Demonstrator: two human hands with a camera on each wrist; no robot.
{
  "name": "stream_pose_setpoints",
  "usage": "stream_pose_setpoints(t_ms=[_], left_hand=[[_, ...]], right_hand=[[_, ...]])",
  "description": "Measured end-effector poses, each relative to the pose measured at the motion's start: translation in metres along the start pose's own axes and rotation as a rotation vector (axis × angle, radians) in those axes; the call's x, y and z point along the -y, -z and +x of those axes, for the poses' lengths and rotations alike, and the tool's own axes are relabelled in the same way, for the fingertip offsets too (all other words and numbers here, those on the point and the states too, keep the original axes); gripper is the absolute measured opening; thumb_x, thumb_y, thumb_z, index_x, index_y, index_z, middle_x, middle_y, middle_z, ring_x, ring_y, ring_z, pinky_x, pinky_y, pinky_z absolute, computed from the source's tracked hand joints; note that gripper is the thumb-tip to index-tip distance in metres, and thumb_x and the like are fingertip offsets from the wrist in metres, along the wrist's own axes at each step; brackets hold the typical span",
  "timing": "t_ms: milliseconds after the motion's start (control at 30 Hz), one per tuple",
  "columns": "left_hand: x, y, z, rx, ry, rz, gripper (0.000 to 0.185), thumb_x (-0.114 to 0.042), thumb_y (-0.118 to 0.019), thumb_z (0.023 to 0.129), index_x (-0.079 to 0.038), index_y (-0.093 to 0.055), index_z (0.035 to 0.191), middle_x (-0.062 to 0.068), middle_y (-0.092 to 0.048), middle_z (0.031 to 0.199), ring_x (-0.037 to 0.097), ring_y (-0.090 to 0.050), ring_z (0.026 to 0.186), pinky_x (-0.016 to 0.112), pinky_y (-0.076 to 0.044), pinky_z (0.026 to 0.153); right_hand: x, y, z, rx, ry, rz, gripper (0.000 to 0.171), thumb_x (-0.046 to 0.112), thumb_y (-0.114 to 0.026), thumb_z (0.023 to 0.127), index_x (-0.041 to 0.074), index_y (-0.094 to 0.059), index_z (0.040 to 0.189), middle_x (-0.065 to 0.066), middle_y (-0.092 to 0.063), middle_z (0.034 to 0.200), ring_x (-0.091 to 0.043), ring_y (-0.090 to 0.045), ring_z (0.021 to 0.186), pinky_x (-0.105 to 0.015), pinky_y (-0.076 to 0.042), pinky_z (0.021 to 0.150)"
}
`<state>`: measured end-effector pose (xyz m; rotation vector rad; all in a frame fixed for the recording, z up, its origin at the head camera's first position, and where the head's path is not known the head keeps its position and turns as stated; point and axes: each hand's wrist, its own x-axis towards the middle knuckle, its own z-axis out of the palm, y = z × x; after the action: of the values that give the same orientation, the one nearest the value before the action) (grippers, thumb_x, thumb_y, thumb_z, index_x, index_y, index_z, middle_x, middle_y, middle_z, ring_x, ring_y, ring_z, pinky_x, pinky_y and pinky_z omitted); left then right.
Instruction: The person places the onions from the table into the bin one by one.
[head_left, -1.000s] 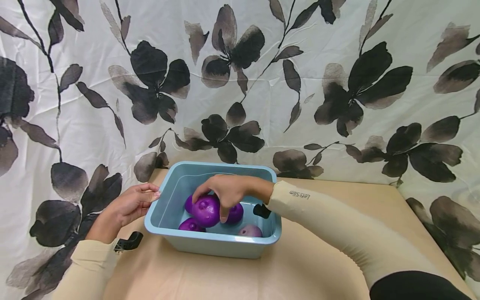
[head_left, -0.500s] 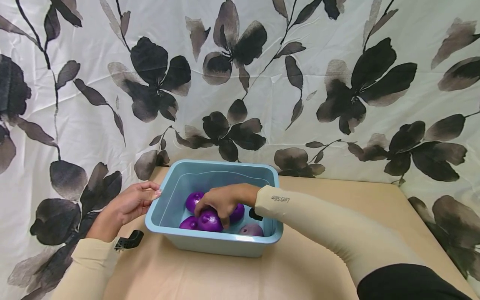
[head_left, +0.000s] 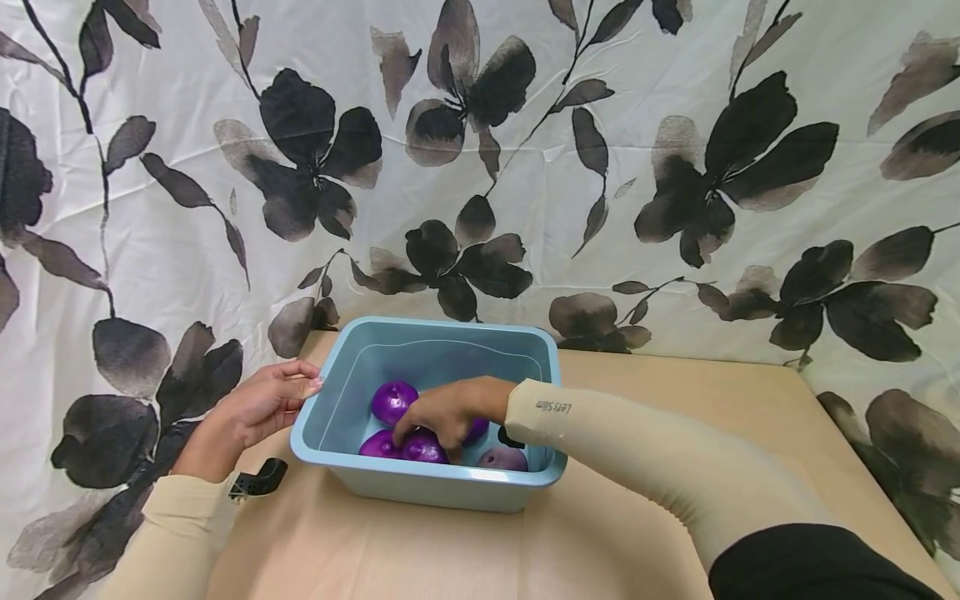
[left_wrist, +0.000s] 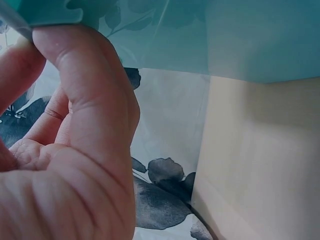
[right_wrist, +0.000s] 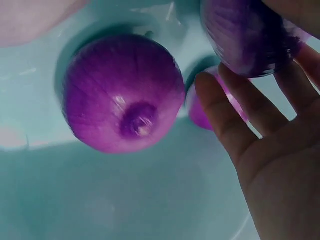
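Observation:
A pale blue plastic tub (head_left: 360, 462) stands in the middle of the table, holding several shiny purple onions. My left hand (head_left: 258, 408) pinches the tub's left rim between thumb and fingers. Down inside the tub, my right hand (head_left: 450, 410) grips a purple onion (head_left: 424, 447) near the front wall. One onion (head_left: 394, 402) lies behind it, another (head_left: 379, 444) to its left. A further onion (head_left: 477, 430) is partly hidden by the right hand. In the right wrist view, the fingers curve round the gripped onion (right_wrist: 242, 37), beside a whole onion (right_wrist: 120, 95).
A duller, paler purple round thing (head_left: 503, 458) lies in the tub's front right corner. The table (head_left: 637, 492) has a tan surface. A white cloth (head_left: 570, 192) with dark flowers hangs behind it.
My right hand has lowered the gripped onion from above the others to the tub's bottom, near the front wall. The left hand keeps its hold on the rim.

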<state>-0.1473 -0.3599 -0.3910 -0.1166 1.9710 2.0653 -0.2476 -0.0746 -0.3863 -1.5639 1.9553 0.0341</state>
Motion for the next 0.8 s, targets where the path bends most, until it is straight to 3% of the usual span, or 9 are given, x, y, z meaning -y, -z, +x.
stream_pose_setpoints(t_ms=[67, 167, 267, 400, 500, 667, 800], left_hand=[[0.001, 0.0, 0.0, -0.001, -0.001, 0.001, 0.017, -0.007, -0.059, 0.104, -0.02, -0.069, 0.099, -0.005, -0.074, 0.09, 0.007, -0.073, 0.079, 0.026, -0.063, 0.076], [0.001, 0.0, 0.0, 0.001, -0.001, 0.002, 0.018, -0.007, -0.058, 0.105, -0.02, -0.068, 0.099, -0.005, -0.074, 0.09, 0.007, -0.073, 0.08, 0.026, -0.063, 0.076], [0.001, 0.0, 0.0, 0.001, -0.002, -0.005, 0.017, -0.006, -0.058, 0.104, -0.02, -0.068, 0.099, -0.005, -0.074, 0.091, 0.007, -0.073, 0.08, 0.027, -0.063, 0.075], [0.001, 0.001, 0.001, 0.004, -0.004, -0.008, 0.017, -0.007, -0.058, 0.104, -0.02, -0.068, 0.1, -0.004, -0.074, 0.091, 0.008, -0.073, 0.08, 0.027, -0.063, 0.076], [0.002, 0.001, 0.001, 0.004, -0.005, -0.003, 0.018, -0.007, -0.058, 0.105, -0.02, -0.068, 0.099, -0.005, -0.074, 0.091, 0.008, -0.073, 0.081, 0.027, -0.063, 0.076], [0.001, 0.001, 0.001, 0.006, -0.002, -0.012, 0.018, -0.007, -0.058, 0.105, -0.02, -0.068, 0.099, -0.004, -0.073, 0.092, 0.008, -0.073, 0.081, 0.027, -0.063, 0.076], [0.001, 0.0, 0.0, 0.001, 0.001, -0.006, 0.018, -0.007, -0.058, 0.105, -0.02, -0.069, 0.099, -0.005, -0.073, 0.092, 0.008, -0.073, 0.081, 0.027, -0.063, 0.076]], right_hand=[[0.0, -0.002, 0.0, 0.01, 0.001, 0.007, 0.091, -0.006, -0.086, 0.073, 0.028, -0.055, 0.151, 0.001, -0.056, 0.15, -0.014, -0.051, 0.126, -0.033, -0.046, 0.115], [0.0, -0.003, 0.0, 0.023, -0.015, 0.034, 0.092, -0.01, -0.082, 0.075, 0.029, -0.052, 0.153, 0.004, -0.054, 0.153, -0.016, -0.052, 0.127, -0.028, -0.054, 0.097], [0.001, -0.004, -0.002, 0.03, -0.05, 0.022, 0.082, -0.008, -0.08, 0.079, 0.021, -0.053, 0.151, 0.002, -0.057, 0.151, -0.019, -0.056, 0.127, -0.025, -0.055, 0.086], [0.0, -0.003, -0.007, 0.016, -0.12, -0.082, 0.053, 0.002, -0.081, 0.084, 0.012, -0.063, 0.132, -0.003, -0.07, 0.121, -0.016, -0.065, 0.102, -0.024, -0.057, 0.076], [-0.001, -0.002, -0.012, 0.039, -0.16, -0.147, 0.031, 0.01, -0.082, 0.086, 0.011, -0.069, 0.114, 0.0, -0.066, 0.094, -0.012, -0.057, 0.08, -0.023, -0.052, 0.063], [-0.006, -0.004, -0.017, 0.202, -0.184, -0.162, 0.014, 0.014, -0.08, 0.089, 0.012, -0.074, 0.101, 0.005, -0.057, 0.08, -0.01, -0.05, 0.074, -0.023, -0.042, 0.062], [-0.009, -0.005, -0.02, 0.331, -0.262, -0.071, 0.01, 0.011, -0.073, 0.092, 0.015, -0.074, 0.102, 0.004, -0.056, 0.084, -0.011, -0.052, 0.079, -0.03, -0.058, 0.077]])
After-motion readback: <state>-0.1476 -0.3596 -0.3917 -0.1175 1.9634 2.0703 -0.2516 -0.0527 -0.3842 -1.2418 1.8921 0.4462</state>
